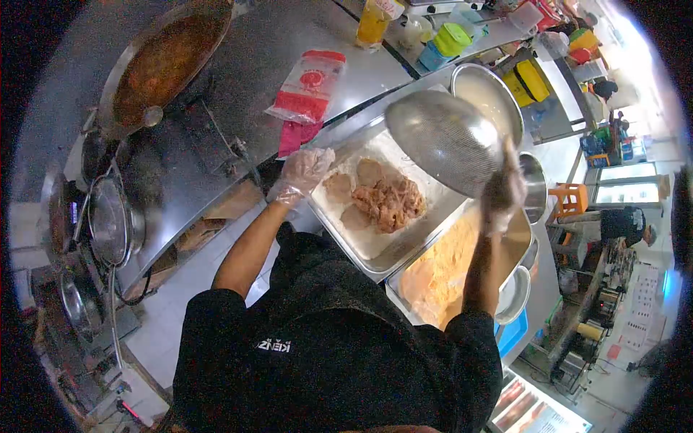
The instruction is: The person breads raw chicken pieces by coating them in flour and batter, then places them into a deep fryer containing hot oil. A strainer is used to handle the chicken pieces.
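Observation:
My left hand [302, 175], in a clear plastic glove, is closed at the near-left rim of a metal tray [375, 265]. Pieces of wet, brownish raw meat [390, 202] lie heaped in this tray, with flat damp patches on the white powder around them. A large mesh strainer [437, 133] hangs tilted over the tray's far right part. Its right rim is in my gloved right hand [503, 189], which is blurred by motion. Below that arm stands a second tray holding yellowish flour [444, 263].
A bowl of pale liquid [491, 90] stands behind the strainer. On the left counter are a red-and-white plastic packet [310, 86] and a wok of oil [162, 68]. More bowls [514, 294] line the right edge. A person [622, 225] is farther right.

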Demonstrator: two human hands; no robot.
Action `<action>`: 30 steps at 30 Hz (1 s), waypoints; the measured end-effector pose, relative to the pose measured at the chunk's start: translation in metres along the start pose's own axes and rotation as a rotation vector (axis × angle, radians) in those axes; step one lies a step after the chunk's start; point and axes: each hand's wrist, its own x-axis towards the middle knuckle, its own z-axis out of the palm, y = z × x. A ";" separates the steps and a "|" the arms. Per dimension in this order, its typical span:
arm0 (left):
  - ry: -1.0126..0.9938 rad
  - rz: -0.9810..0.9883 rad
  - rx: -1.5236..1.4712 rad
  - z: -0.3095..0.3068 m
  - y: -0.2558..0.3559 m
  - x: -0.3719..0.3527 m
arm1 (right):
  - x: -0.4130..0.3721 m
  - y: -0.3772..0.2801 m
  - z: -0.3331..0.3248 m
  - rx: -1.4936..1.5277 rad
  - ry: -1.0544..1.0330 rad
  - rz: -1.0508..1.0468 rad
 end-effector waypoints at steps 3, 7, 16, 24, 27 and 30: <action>-0.211 -0.276 -0.070 0.015 -0.009 -0.018 | 0.022 0.072 -0.011 -0.173 0.076 0.056; -0.035 -0.238 -0.239 0.011 -0.005 -0.011 | 0.001 0.288 -0.006 -0.306 0.379 0.317; -0.296 -0.474 -0.299 -0.010 0.004 0.031 | -0.023 0.299 0.047 -0.336 0.348 0.986; -0.380 -0.191 -0.617 0.001 0.060 0.151 | -0.090 0.166 0.059 1.842 0.076 0.931; -0.364 -0.333 -0.845 0.099 0.077 0.143 | -0.108 0.115 0.094 0.743 0.418 1.314; -0.209 -0.161 -0.485 0.165 0.095 0.159 | -0.107 0.087 0.150 0.496 0.744 1.208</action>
